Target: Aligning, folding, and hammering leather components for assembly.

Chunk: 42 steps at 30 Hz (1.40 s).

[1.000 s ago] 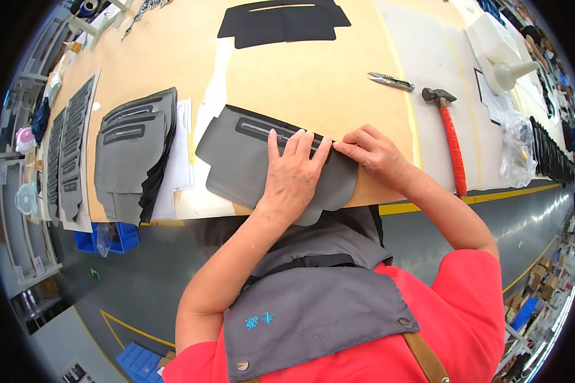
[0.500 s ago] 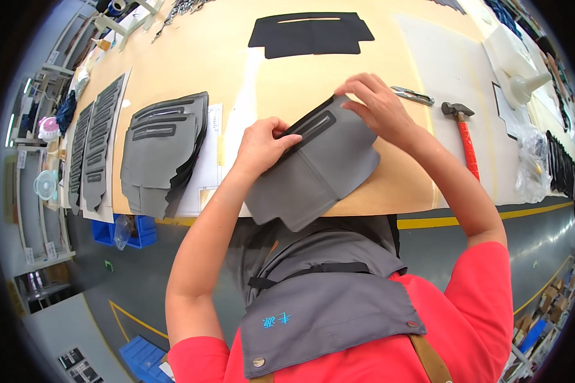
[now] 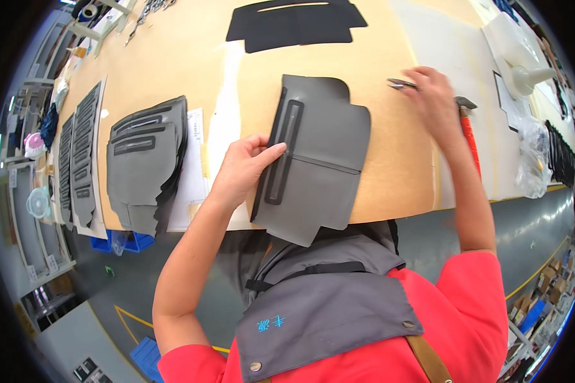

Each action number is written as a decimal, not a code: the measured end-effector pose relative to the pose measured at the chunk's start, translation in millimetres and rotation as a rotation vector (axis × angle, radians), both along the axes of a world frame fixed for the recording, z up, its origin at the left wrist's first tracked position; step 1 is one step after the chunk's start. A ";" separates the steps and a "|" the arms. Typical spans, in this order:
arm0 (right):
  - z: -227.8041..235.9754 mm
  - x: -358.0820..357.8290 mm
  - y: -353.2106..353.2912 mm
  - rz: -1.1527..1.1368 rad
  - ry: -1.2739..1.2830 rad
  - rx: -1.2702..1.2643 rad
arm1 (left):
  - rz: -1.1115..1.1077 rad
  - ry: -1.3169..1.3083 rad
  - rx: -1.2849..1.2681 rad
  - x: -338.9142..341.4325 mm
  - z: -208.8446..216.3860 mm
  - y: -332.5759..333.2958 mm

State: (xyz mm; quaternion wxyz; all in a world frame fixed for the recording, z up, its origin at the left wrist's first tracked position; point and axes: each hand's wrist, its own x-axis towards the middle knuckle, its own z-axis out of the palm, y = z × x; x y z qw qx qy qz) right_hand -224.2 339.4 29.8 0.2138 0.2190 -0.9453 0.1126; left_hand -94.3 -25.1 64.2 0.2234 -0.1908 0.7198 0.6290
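Observation:
My left hand (image 3: 244,167) pinches the long dark edge of a grey panel (image 3: 322,142), thumb on top beside a narrow black-framed slot. The panel lies turned on the table, with one notched end over the front edge; a seam runs across its middle. To the right, my right hand (image 3: 436,102) closes its fingers around a slim silver hand tool (image 3: 400,83), whose pointed end sticks out to the left. The rest of the tool is hidden by the slightly blurred hand. Just beyond that hand lies a hammer (image 3: 469,137) with a red handle.
A black panel (image 3: 287,29) with a slot lies at the far side of the table. On the left are a stack of grey panels (image 3: 140,172) and slotted strips (image 3: 86,150). Clear plastic bags (image 3: 533,159) and a white funnel-like piece (image 3: 533,78) are at the right.
My right hand has let go of the panel's upper edge and moved right onto the silver tool. The panel has turned so its slot runs nearly upright, my left hand still on it.

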 end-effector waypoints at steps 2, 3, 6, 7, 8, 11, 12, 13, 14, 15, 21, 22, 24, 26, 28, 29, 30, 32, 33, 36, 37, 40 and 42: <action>-7.8 -1.8 31.3 -0.057 -0.044 0.117 | 0.018 -0.042 0.061 -2.9 3.6 4.0; -14.0 -1.3 36.2 -0.062 -0.039 0.182 | -0.001 -0.076 0.054 -4.1 4.9 3.5; -19.2 -8.1 40.6 -0.037 -0.020 0.179 | 0.022 -0.054 0.079 -6.1 2.1 1.5; -13.6 -11.2 38.7 -0.011 0.000 0.115 | 0.025 -0.056 0.077 -6.8 2.3 3.0; -9.4 -6.1 35.0 -0.009 -0.002 0.114 | 0.015 -0.053 0.048 -7.8 3.7 5.1; 15.2 36.5 -42.6 0.049 -0.482 -0.564 | 0.021 -0.062 0.028 -3.3 -1.0 0.6; 16.5 47.0 -65.4 0.144 -0.545 -0.707 | 0.014 -0.064 0.051 -2.8 -2.6 -1.8; 20.9 55.9 -85.5 0.179 -0.686 -0.733 | 0.009 -0.066 0.049 -3.2 -4.1 -3.0; 27.5 63.0 -103.6 0.219 -0.824 -0.758 | 0.018 -0.054 0.040 -2.2 -2.4 -3.2; 28.7 68.1 -120.7 0.277 -0.862 -0.805 | 0.025 -0.044 0.032 -1.5 -2.2 -2.4; 1.6 73.5 -147.1 0.336 -1.066 -1.073 | 0.119 -0.101 0.231 1.8 1.2 5.7; -1.5 75.7 -147.9 0.308 -1.025 -1.027 | 0.122 -0.105 0.229 2.1 -1.0 4.4; -4.4 77.2 -149.5 0.320 -0.941 -0.988 | 0.220 -0.208 0.478 2.7 -4.7 2.5; -1.7 76.6 -148.4 0.311 -0.958 -1.003 | 0.197 -0.252 0.600 4.0 -11.9 -5.8; -2.4 75.7 -148.4 0.319 -0.952 -0.995 | 0.180 -0.292 0.724 4.8 -15.6 -10.1; -2.6 75.8 -148.6 0.333 -0.939 -0.986 | 0.175 -0.298 0.760 5.7 -15.9 -10.8; -2.0 75.4 -148.4 0.328 -0.940 -0.986 | 0.167 -0.301 0.796 5.4 -16.4 -11.0; -0.7 75.3 -148.5 0.357 -0.954 -0.959 | 0.170 -0.293 0.800 7.8 -18.0 -11.4; -1.8 75.2 -148.3 0.354 -0.951 -0.959 | 0.172 -0.280 0.802 8.6 -17.6 -10.6; -7.2 75.8 -147.7 0.418 -0.897 -0.959 | 0.180 -0.246 0.622 10.1 -6.3 -2.8; -8.2 76.0 -146.3 0.426 -0.825 -0.971 | 0.178 -0.244 0.624 10.1 -4.0 0.2; 14.4 76.5 -127.3 0.404 -0.744 -0.809 | 0.198 -0.239 0.575 14.8 1.7 3.1; 33.6 81.6 -109.3 0.360 -0.720 -0.634 | 0.160 -0.237 0.535 12.6 5.5 4.4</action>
